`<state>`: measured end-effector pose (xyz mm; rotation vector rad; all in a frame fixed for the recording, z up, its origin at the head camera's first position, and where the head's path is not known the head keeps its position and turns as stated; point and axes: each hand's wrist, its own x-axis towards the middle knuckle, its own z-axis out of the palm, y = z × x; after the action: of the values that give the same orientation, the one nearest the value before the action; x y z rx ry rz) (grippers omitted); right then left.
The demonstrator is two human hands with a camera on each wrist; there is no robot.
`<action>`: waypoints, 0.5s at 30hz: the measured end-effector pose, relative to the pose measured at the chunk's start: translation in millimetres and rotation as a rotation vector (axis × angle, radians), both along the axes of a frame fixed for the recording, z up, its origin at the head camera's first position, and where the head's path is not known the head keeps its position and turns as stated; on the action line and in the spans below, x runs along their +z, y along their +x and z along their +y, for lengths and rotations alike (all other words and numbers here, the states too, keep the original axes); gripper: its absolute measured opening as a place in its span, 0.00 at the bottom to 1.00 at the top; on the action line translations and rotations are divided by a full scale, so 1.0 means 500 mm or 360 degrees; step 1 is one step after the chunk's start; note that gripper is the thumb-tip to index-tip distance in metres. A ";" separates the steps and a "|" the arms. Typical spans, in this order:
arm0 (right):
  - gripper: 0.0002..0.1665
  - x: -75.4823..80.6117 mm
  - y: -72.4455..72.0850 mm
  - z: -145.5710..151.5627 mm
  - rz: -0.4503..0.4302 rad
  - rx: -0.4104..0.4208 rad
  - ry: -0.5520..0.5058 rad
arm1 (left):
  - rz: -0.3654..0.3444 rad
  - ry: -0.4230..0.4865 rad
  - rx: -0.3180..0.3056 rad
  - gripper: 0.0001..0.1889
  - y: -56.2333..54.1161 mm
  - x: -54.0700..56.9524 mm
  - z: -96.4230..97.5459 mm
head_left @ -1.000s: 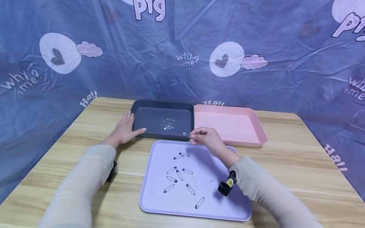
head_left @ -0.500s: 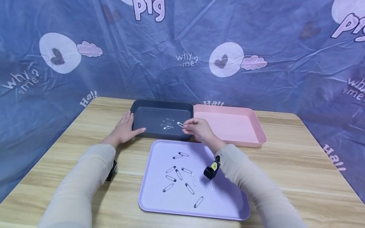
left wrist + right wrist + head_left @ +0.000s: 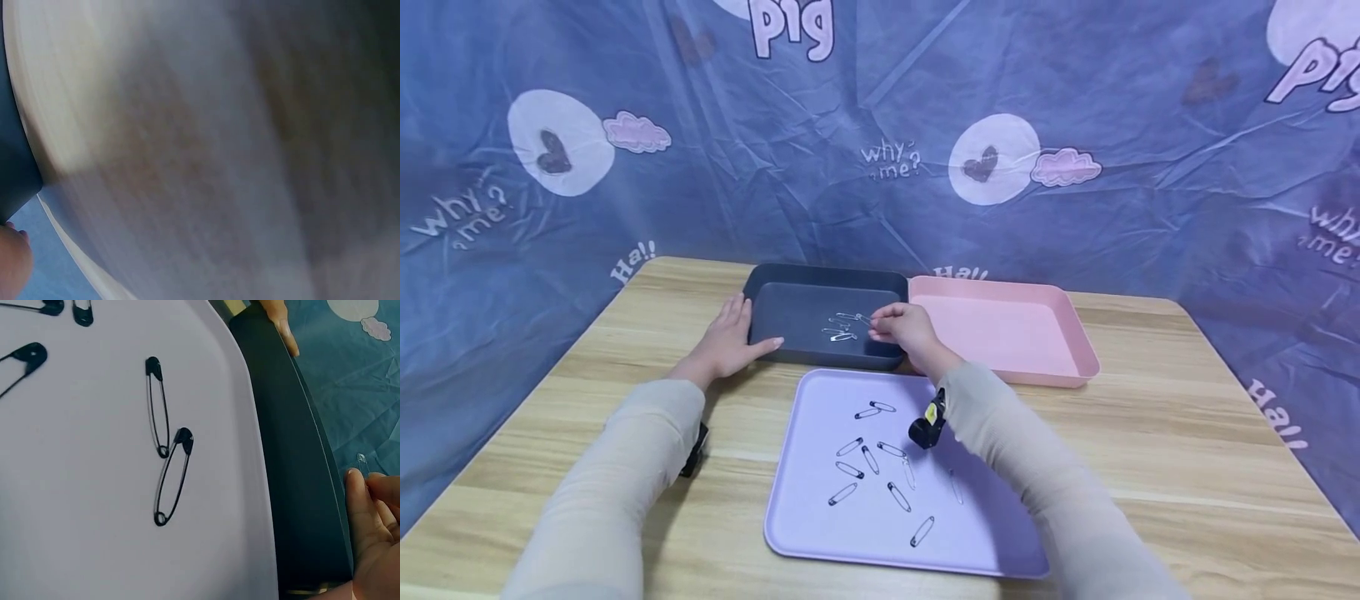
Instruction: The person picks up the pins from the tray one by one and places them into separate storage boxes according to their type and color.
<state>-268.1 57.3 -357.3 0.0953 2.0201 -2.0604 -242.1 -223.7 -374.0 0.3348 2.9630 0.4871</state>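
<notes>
My right hand [image 3: 912, 332] pinches a silver safety pin [image 3: 362, 462] between thumb and fingertips, over the right part of the dark tray [image 3: 790, 312]. Several silver safety pins [image 3: 842, 337] lie in a loose cluster inside that tray, just left of the fingertips. At the tray's left front corner rests my left hand [image 3: 722, 346], thumb along the front rim and fingers against the left side. Black-headed safety pins [image 3: 898, 497] are scattered over the lilac tray [image 3: 812, 537] nearer to me; in the right wrist view, two black pins [image 3: 173, 478] show close up. Silver pins [image 3: 909, 474] lie there too.
A pink tray [image 3: 1000, 325] stands against the dark tray's right side. All three trays sit on a wood-grain table [image 3: 1157, 417]. Behind it hangs a blue printed cloth [image 3: 775, 167]. The left wrist view shows mostly blurred tabletop [image 3: 187, 156].
My right hand has moved left and away from me with the silver safety pin, from the dark tray's front right corner to beside the pin cluster. The left hand stays in place.
</notes>
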 end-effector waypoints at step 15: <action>0.12 0.029 -0.028 -0.029 -0.0076 0.0066 0.0172 | 0.0000 -0.0010 0.0011 0.53 0.001 0.003 0.002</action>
<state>-282.0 42.7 -342.6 0.1203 2.0861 -1.9054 -241.6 -222.9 -372.4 0.3241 2.9663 0.4780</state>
